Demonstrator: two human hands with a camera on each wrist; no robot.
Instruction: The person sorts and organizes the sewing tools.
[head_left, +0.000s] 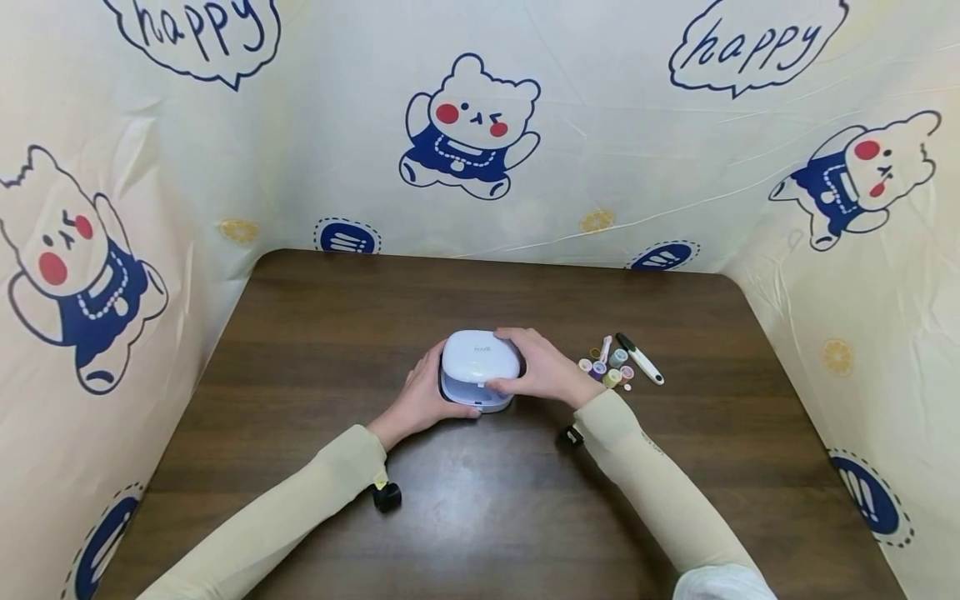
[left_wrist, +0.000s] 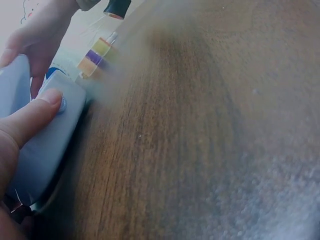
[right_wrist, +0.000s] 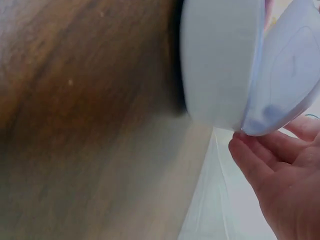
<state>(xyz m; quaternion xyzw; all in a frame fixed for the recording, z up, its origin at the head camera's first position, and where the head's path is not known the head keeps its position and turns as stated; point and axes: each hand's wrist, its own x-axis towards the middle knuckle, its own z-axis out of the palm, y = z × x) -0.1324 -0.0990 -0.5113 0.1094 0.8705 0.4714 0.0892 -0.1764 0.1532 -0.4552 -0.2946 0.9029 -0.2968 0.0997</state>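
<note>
A: Position of the case (head_left: 480, 371)?
B: At the middle of the wooden table (head_left: 465, 517), its pale lid (head_left: 480, 350) ajar along the near edge. The small spools (head_left: 612, 377) and a slim black-and-white tool (head_left: 640, 358) lie beyond it, to the right.
A: State of the fingers?
B: The left hand (head_left: 423, 396) curls round the left side of the base, thumb over the near front beside a round button (left_wrist: 63, 105). The right hand (head_left: 543, 367) grips the lid from the right, thumb at its near edge, fingers toward the far side.
A: Expected handling?
B: Judged to be thin, stiff plastic, probably light. The glossy lid may slip under a fingertip. Contents cannot be made out, so the weight is a guess.
A: Weak point?
B: Probably the join between lid and base; twisting the lid sideways could strain it.
A: Best hold?
B: Base steadied low on its left wall, lid taken by its near edge and right side. Fingertips are best kept out of the gap, where the rims could pinch.
</note>
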